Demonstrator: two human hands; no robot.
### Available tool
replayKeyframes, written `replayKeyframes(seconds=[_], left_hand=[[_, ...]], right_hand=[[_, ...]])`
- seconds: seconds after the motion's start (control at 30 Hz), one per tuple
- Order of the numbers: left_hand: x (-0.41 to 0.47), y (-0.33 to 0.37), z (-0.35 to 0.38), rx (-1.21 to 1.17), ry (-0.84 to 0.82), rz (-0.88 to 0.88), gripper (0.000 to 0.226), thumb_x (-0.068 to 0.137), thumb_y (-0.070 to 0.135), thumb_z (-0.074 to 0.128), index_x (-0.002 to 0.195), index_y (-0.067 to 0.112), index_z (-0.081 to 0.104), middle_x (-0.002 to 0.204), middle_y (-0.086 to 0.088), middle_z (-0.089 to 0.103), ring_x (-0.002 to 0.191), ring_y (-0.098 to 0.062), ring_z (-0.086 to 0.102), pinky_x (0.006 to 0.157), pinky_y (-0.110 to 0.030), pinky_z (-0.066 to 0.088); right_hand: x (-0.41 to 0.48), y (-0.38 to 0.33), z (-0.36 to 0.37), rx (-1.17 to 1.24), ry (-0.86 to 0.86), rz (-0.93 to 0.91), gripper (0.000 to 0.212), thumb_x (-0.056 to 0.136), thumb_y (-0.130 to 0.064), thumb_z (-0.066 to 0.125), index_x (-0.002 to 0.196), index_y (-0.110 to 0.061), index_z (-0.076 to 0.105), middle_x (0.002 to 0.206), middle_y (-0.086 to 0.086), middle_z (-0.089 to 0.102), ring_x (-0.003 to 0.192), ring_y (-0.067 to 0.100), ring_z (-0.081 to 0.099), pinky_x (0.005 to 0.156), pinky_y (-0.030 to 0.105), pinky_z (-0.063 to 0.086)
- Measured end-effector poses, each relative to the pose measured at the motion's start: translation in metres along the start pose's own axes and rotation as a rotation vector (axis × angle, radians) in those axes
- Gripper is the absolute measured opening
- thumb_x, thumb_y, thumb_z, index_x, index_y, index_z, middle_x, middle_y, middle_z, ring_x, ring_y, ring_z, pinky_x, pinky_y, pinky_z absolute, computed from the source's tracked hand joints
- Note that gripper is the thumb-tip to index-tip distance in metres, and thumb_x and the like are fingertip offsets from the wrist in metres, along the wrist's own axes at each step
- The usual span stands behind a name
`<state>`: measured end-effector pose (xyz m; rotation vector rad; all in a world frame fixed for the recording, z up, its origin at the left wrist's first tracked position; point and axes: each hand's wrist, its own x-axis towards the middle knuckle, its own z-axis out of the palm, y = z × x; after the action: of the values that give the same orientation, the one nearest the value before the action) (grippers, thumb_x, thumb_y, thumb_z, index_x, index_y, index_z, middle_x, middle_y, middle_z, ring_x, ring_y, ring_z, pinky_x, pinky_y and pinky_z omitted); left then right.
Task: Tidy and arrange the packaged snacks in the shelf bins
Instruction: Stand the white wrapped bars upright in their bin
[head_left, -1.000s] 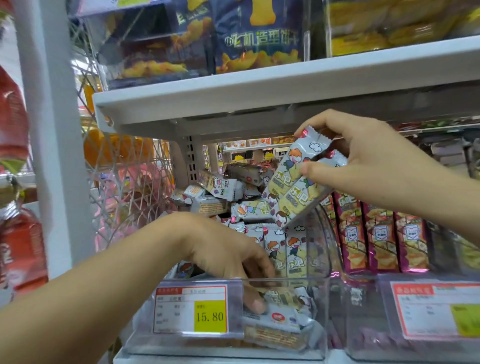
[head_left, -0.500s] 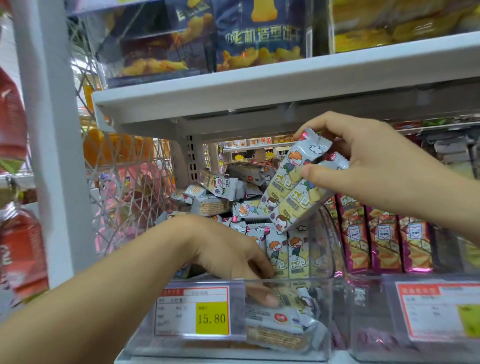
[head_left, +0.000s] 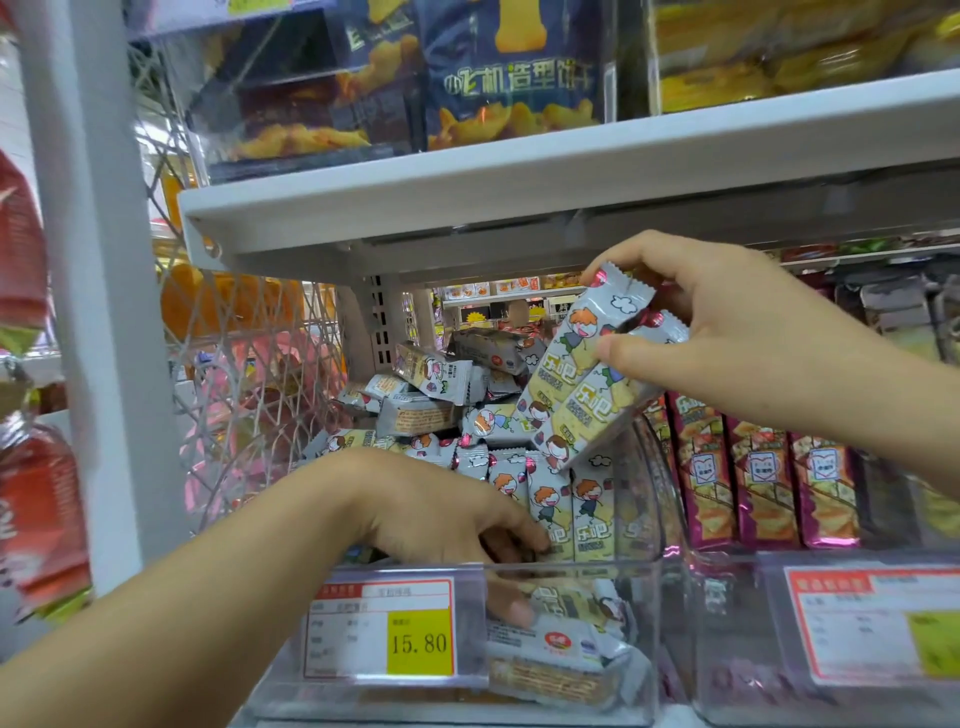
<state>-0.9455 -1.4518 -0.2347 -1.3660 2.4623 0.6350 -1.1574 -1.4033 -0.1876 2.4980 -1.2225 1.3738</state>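
Our right hand (head_left: 727, 332) pinches two packs (head_left: 582, 384) center-right; we'd slot them upright while the left hand (head_left: 431, 509) presses loose packs (head_left: 550, 660) flat.

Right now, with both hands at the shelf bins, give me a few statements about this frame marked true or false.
1. The right hand holds grey-and-yellow snack packets above the clear bin. True.
2. The left hand hangs idle outside the bin. False: it reaches down into the clear bin, fingers touching packets at its front.
3. The yellow price label on the bin reads 15.80. True.
4. The packets in the neighbouring bin on the right are blue. False: those are purple packets.
5. An upright row of packets stands inside the clear bin. True.
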Motion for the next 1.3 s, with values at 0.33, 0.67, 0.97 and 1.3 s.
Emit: replayKeyframes(seconds=[0.33,0.67,0.97,1.3], left_hand=[[0.0,-0.002,-0.001,-0.115,0.044,0.049,0.023,0.078,0.03,0.077,0.095,0.038,0.064,0.108,0.009,0.067,0.103,-0.013,0.063,0.099,-0.036,0.048],[-0.013,0.005,-0.004,-0.072,0.005,0.068,0.024,0.085,0.033,0.07,0.106,0.025,0.06,0.089,0.013,0.065,0.081,-0.007,0.056,0.091,-0.035,0.048],[-0.018,0.001,-0.004,-0.169,0.056,0.073,0.024,0.086,0.024,0.07,0.108,0.025,0.059,0.108,-0.004,0.069,0.093,-0.013,0.061,0.099,-0.041,0.048],[-0.012,0.013,-0.004,0.068,0.023,0.019,0.044,0.091,0.038,0.061,0.129,0.017,0.054,0.123,0.004,0.064,0.112,-0.015,0.06,0.1,-0.041,0.046]], right_hand=[[0.002,0.002,0.001,0.014,-0.026,-0.014,0.033,0.068,-0.039,0.062,0.101,-0.035,0.058,0.09,-0.014,0.068,0.084,0.005,0.065,0.079,0.034,0.051],[0.018,0.002,-0.007,-0.062,-0.344,-0.102,0.036,0.075,-0.038,0.069,0.11,-0.031,0.062,0.087,-0.022,0.067,0.072,-0.006,0.06,0.064,0.009,0.044],[0.025,-0.001,0.016,-0.438,-0.53,-0.144,0.053,0.087,-0.043,0.062,0.136,-0.035,0.045,0.108,-0.025,0.056,0.083,-0.013,0.048,0.067,0.006,0.034],[0.019,0.0,0.022,-0.395,-0.547,-0.123,0.048,0.087,-0.04,0.063,0.133,-0.035,0.049,0.086,-0.028,0.055,0.075,-0.019,0.048,0.063,0.004,0.036]])
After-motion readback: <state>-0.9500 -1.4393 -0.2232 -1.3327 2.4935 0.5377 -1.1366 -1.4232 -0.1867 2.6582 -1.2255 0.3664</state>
